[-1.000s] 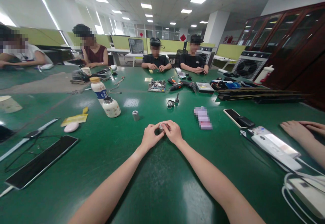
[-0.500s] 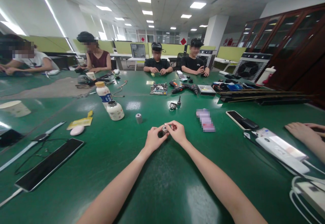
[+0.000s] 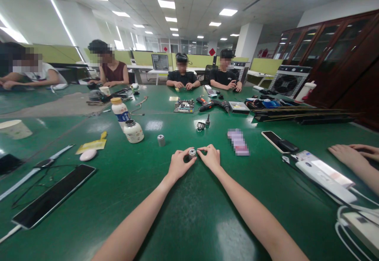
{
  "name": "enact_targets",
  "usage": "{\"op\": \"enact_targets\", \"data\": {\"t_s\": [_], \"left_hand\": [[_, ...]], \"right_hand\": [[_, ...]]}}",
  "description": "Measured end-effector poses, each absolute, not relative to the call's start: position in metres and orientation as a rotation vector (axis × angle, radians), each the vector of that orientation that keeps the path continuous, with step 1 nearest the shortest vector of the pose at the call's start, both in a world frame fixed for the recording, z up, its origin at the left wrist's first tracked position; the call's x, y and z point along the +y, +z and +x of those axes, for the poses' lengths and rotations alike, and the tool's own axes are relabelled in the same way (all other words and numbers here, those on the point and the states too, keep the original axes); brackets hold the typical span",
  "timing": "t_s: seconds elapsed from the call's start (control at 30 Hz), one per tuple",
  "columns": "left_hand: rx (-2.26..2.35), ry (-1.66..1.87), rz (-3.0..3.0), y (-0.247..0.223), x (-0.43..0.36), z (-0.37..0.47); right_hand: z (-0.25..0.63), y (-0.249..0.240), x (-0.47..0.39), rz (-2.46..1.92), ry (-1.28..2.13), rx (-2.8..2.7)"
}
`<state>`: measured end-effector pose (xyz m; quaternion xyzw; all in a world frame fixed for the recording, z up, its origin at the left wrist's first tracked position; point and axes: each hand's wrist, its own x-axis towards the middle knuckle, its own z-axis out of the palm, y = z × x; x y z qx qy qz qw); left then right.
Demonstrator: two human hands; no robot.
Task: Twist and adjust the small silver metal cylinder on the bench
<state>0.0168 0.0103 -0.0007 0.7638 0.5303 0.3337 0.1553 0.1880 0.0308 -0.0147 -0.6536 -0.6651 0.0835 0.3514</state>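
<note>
A small silvery metal cylinder (image 3: 192, 153), with dark marks on its top, stands upright on the green table. My left hand (image 3: 179, 164) grips it from the left between thumb and fingers. Just right of the cylinder and apart from it, my right hand (image 3: 211, 157) has thumb and fingertip pressed together; anything in that pinch is too small to make out. A similar metal cylinder (image 3: 161, 140) stands farther off to the left. Beyond my hands are a dark clip-like ring (image 3: 200, 126) and an upright dark drill bit or chuck piece (image 3: 207, 121).
An open-topped jar (image 3: 134, 132) and a bottle (image 3: 119, 111) stand left. A tablet (image 3: 55, 196) lies nearer. A circuit board (image 3: 184, 106) and a power drill (image 3: 222, 106) lie ahead. Right are a phone (image 3: 274, 140), a power strip (image 3: 325, 180) and another person's hand (image 3: 345, 153).
My right hand has drawn off the top of the cylinder, a little to the right. The left hand keeps its hold. The camera view has shifted slightly.
</note>
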Motion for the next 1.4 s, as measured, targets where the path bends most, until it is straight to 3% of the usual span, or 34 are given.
{"op": "enact_targets", "data": {"t_s": [0.3, 0.87, 1.4], "left_hand": [[1.534, 0.954, 2.213, -0.003, 0.012, 0.017], [1.527, 0.962, 2.197, -0.001, 0.011, 0.017], [1.535, 0.973, 2.215, -0.004, 0.012, 0.016]], "right_hand": [[0.187, 0.026, 0.033, -1.370, 0.459, -1.862], [0.198, 0.065, 0.020, -1.546, 0.376, -1.955], [0.196, 0.042, 0.031, -1.511, 0.392, -1.860]]}}
